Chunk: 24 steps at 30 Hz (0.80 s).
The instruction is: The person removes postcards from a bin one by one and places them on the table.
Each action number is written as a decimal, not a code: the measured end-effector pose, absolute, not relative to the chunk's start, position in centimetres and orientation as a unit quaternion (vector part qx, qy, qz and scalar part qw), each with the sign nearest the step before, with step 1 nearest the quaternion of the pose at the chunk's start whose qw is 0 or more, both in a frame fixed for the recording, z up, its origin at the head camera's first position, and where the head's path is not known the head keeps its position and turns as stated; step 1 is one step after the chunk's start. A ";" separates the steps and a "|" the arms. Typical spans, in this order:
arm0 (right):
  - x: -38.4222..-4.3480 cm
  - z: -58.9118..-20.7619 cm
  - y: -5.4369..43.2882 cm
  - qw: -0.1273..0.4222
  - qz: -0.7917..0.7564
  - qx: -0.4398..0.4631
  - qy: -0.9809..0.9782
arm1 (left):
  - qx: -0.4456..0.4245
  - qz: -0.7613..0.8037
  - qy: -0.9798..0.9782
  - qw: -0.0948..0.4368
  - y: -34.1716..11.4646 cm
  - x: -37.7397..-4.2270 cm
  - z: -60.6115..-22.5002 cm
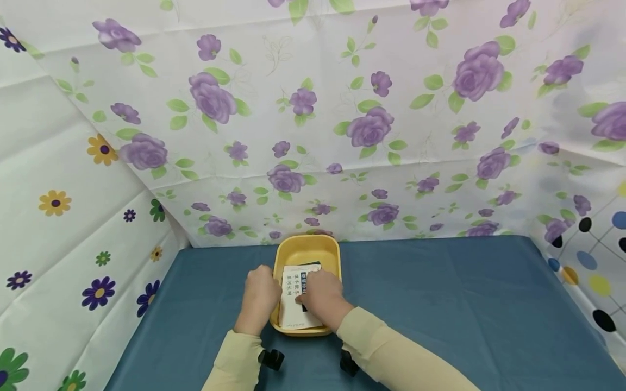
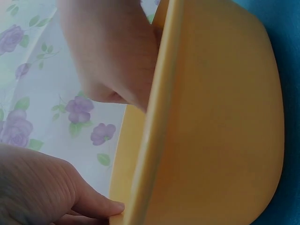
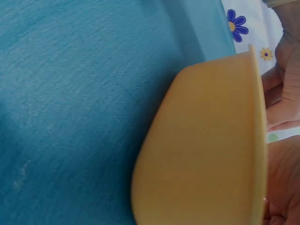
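A yellow plastic basin (image 1: 307, 244) stands on the blue-covered table with a white book (image 1: 292, 315) in it; dark vertical characters and a dark strip mark its cover. A dark corner of another book (image 1: 314, 264) peeks out at its top edge. My left hand (image 1: 261, 296) grips the basin's left rim; its thumb lies over the rim in the left wrist view. Inside the basin, my right hand (image 1: 323, 296) holds the white book by its right side, thumb across the cover and the other fingers hidden. The right wrist view shows the basin's outer wall (image 3: 201, 150) with both hands behind the rim.
The blue tablecloth (image 1: 440, 304) spreads out on both sides of the basin. A purple-flowered sheet (image 1: 313, 136) hangs behind the table's back edge. Patterned sheets also hang at the left (image 1: 78, 233) and right (image 1: 587, 260).
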State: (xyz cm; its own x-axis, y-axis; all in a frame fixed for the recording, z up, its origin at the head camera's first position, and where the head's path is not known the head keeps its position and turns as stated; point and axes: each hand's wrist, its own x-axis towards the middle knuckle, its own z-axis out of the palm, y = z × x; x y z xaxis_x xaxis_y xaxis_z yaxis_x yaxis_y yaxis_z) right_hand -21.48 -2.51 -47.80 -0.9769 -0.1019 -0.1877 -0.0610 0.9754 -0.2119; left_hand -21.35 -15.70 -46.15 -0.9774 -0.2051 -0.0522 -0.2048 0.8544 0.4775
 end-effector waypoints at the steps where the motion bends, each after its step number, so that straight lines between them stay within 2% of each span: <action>1: -21.4 -47.9 -2.6 0.100 -0.102 -0.041 0.989 | 0.106 -0.246 -0.963 0.001 -15.7 -21.3 -46.1; 11: -21.8 -48.8 -2.7 0.107 -0.107 -0.041 0.988 | 0.116 -0.250 -0.961 0.000 -15.6 -21.3 -46.2; 24: -21.4 -48.5 -2.1 0.056 -0.085 -0.074 0.992 | 0.118 -0.256 -0.960 0.004 -15.6 -21.5 -46.2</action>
